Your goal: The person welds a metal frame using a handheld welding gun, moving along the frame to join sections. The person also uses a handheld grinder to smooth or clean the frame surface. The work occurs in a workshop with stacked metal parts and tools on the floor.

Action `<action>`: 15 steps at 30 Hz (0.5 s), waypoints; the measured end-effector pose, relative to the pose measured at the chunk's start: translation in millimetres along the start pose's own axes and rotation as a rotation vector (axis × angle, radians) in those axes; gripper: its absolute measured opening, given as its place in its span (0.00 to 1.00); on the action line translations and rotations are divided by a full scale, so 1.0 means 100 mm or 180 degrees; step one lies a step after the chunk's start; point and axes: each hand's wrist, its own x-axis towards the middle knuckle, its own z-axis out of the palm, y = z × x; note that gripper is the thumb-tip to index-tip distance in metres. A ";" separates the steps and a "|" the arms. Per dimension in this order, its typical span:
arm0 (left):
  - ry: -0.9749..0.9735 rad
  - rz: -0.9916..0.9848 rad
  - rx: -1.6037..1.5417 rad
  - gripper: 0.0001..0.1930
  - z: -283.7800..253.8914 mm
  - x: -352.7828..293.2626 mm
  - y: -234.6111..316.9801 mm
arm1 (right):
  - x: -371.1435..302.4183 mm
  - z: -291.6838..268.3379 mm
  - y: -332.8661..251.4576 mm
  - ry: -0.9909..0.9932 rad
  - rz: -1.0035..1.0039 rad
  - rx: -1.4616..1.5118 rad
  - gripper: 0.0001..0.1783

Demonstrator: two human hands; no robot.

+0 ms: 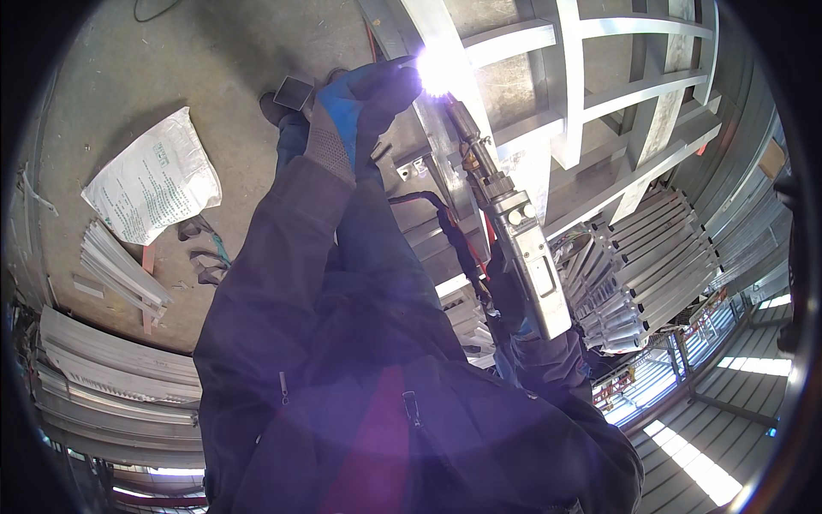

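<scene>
My right hand (524, 330), in a dark glove, grips the grey boxy handle of a welding torch (522, 244). Its nozzle points up at a bright white arc (437, 68) on a joint of the metal frame (599, 94). My left hand (364, 103), in a blue and grey glove, is raised right beside the arc, fingers curled against the frame bar; whether it grips anything is hidden by the glare. A black cable (454, 231) runs from the torch down between my arms.
A white sack (154, 176) lies on the concrete floor at the left, with a bundle of metal strips (120, 274) below it. Stacked metal profiles (651, 265) lie at the right. A small square tube piece (294, 92) sits near my foot.
</scene>
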 end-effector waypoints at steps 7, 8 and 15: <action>-0.0020 -0.0091 -0.0532 0.19 -0.02 0.04 -0.03 | 0.13 -0.13 -0.14 0.0105 -0.0244 0.0133 0.19; -0.0047 0.0041 -0.0432 0.19 -0.02 0.04 -0.04 | 0.14 -0.10 -0.14 0.0097 -0.0232 0.0053 0.18; -0.0025 0.0146 -0.0297 0.18 0.01 0.02 -0.04 | -0.09 -0.10 -0.06 -0.1181 0.1096 0.0099 0.24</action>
